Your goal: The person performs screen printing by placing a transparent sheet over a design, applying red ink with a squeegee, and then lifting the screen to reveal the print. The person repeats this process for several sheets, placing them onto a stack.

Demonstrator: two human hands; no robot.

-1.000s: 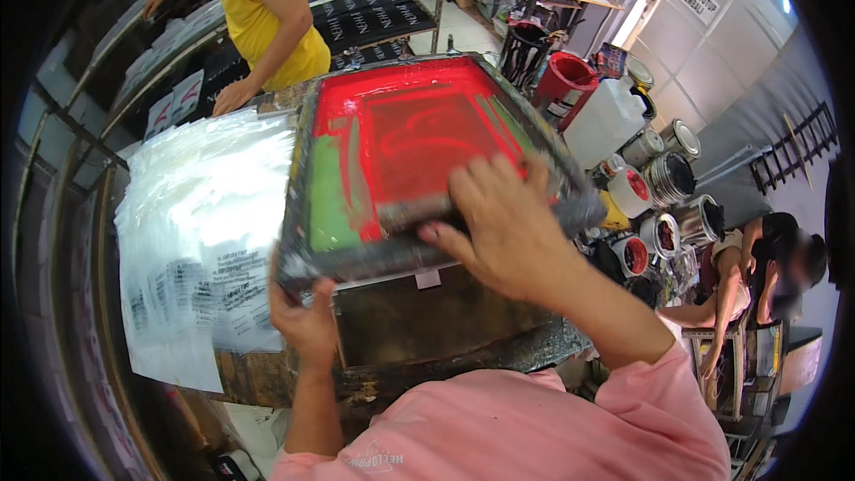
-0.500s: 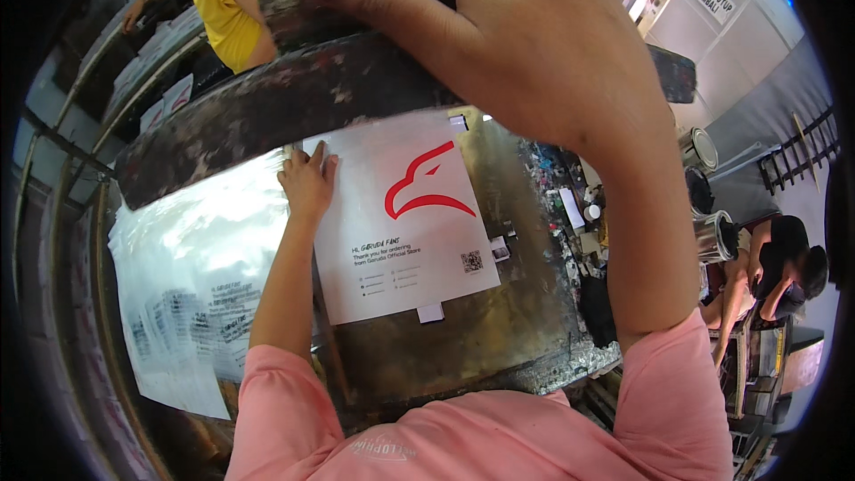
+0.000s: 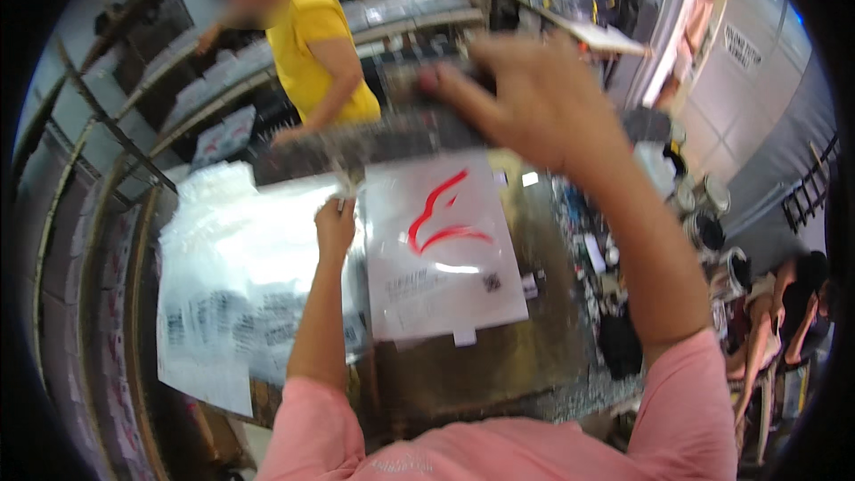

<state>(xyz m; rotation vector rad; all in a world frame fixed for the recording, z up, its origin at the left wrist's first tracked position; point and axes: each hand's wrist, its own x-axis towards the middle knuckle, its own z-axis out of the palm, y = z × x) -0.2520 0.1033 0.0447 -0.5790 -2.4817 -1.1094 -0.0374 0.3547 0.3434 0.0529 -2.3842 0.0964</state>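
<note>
A white printed plastic sheet (image 3: 445, 294) with a red bird-head outline lies on the brown board (image 3: 481, 383), its surface shiny and slightly bulged. At its upper left edge, my left hand (image 3: 336, 227) is closed in a pinch near a pale sliver; which sheet that belongs to I cannot tell. Left of it lies a glossy heap of similar sheets (image 3: 232, 276). My right hand (image 3: 539, 102), blurred by motion, grips a raised dark frame (image 3: 294, 153) beyond the sheet. Its fingertips are partly hidden.
Small white tabs (image 3: 465, 337) stick out by the sheet. Cans (image 3: 715, 193) and ink-stained clutter stand at right. Racks (image 3: 134, 240) line the left. A co-worker in yellow (image 3: 325, 44) stands beyond the frame; other people are at far right and in the doorway.
The view has shifted, showing more of the room. The raised frame appears farther away, with my right hand still on it. My left hand's fingers, spread over the sheet's corner before, are now pinched beside it.
</note>
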